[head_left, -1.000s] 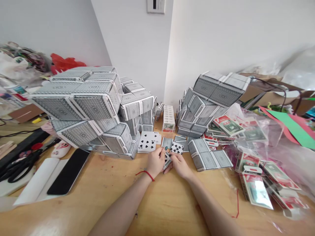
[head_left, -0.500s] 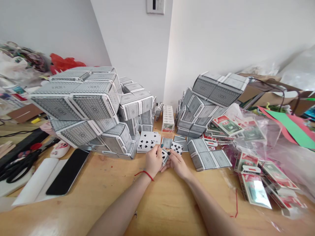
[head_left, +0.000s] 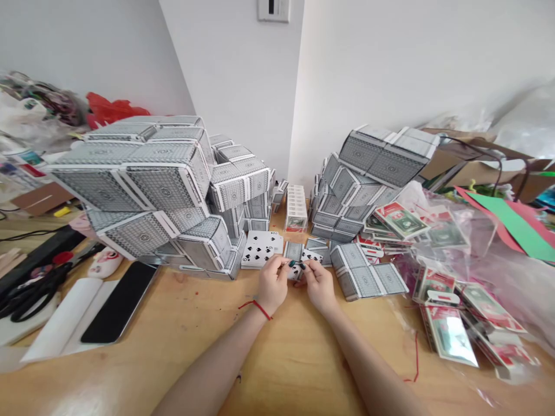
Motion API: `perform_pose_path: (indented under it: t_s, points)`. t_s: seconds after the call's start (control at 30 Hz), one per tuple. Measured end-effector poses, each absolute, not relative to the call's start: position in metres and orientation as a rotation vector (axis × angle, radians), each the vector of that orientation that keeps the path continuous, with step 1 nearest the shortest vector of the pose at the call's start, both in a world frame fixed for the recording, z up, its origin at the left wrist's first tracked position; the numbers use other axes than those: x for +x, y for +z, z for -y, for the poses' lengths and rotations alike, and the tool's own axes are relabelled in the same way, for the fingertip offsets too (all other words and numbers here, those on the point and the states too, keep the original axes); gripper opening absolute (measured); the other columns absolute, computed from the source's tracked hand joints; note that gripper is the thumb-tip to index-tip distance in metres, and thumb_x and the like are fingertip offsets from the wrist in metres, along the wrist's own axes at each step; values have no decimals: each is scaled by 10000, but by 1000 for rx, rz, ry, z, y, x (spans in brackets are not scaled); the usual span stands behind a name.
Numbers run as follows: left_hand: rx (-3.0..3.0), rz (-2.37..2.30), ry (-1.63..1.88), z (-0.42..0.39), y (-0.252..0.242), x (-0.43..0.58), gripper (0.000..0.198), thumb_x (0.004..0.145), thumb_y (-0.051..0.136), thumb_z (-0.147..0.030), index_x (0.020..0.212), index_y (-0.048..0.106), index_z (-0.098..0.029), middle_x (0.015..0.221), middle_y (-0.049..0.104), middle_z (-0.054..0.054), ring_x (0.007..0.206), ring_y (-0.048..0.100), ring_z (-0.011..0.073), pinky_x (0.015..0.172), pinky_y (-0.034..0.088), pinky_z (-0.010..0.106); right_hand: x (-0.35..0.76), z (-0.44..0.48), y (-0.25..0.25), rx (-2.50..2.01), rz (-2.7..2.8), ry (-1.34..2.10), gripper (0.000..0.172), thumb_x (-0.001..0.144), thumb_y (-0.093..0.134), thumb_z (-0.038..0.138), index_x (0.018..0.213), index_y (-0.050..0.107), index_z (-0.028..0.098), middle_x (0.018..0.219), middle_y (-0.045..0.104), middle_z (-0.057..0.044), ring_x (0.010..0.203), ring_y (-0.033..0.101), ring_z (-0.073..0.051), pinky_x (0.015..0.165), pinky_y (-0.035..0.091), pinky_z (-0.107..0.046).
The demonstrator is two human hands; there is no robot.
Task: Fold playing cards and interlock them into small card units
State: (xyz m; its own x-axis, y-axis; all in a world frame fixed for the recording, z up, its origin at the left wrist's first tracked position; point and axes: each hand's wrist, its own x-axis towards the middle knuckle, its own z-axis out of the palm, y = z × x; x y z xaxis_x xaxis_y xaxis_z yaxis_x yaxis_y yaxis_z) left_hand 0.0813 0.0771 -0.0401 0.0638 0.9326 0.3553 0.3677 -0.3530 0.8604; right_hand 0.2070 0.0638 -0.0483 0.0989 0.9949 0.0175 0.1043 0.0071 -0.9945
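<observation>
Both hands meet over the middle of the desk [head_left: 277,370], and the playing card [head_left: 295,273] is between them, low in front of the face-up spade stack [head_left: 256,248] and a grey-backed card [head_left: 293,249]. The left hand [head_left: 273,283] has its grip closed on the card, thumb against fingers; the right hand [head_left: 319,284] pinches it from the other side.

Half a second ago the card stood at a slant by the left thumb, with the right fingers reaching across at its upper corner. Now the right hand is turned more upright, the two dark-nailed thumbs sit side by side along the card's top edge, and its face shows below them. The right fingers also cover more of the loose spade card [head_left: 313,255] behind.

Around them the layout matches the earlier view: the left card-block structure [head_left: 160,179], the right card-block structure [head_left: 368,179], the low folded piece [head_left: 364,274] right of the hands, the black phone [head_left: 119,303] and the red-and-green card boxes [head_left: 451,335].
</observation>
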Motion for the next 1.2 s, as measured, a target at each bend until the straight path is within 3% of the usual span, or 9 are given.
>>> perform_pose_path:
  t_s: [0.17,0.33,0.5,0.87,1.07,1.2]
  points:
    - [1651,-1316,1244,-81,-42,80,232,814,422,-298,713,569,-148,600,512,-1,575,469,101,534,384,196,207,-65,-50,-1298,1115,1225,303,724,502,498,661,499,202,464,457,36,380,509,-156,389,429,-280]
    - [1534,-1318,1270,-84,-43,83,214,791,462,-306,750,588,-138,640,564,12,598,507,105,548,413,200,205,-69,-49,-1238,1022,1260,284,718,518,480,696,509,197,539,496,16,440,518,-152,354,428,-264]
    - [1584,-1318,1249,-82,-45,85,256,758,518,-247,1002,545,-176,781,622,26,695,577,116,638,466,229,208,-72,-49,-1255,976,1136,296,709,535,454,838,521,187,733,616,-50,537,564,-164,415,487,-276]
    - [1780,-1433,1203,-82,-51,83,314,785,478,-198,1095,526,-199,905,660,56,776,626,148,695,493,256,209,-72,-58,-1294,1077,1005,428,688,589,367,1058,549,155,923,639,-100,803,612,-228,643,530,-344]
    - [1838,-1440,1163,-81,-51,83,335,799,444,-191,1126,518,-197,977,650,75,830,624,167,717,490,254,211,-72,-56,-1335,1123,985,445,716,546,355,1116,543,160,939,647,-94,788,617,-224,645,527,-347]
    - [1852,-1470,1150,-80,-50,83,362,805,390,-137,1146,501,-189,1005,639,81,795,623,164,691,487,259,212,-72,-56,-1336,1142,960,450,722,539,338,1132,543,150,1008,634,-103,876,604,-234,761,494,-368]
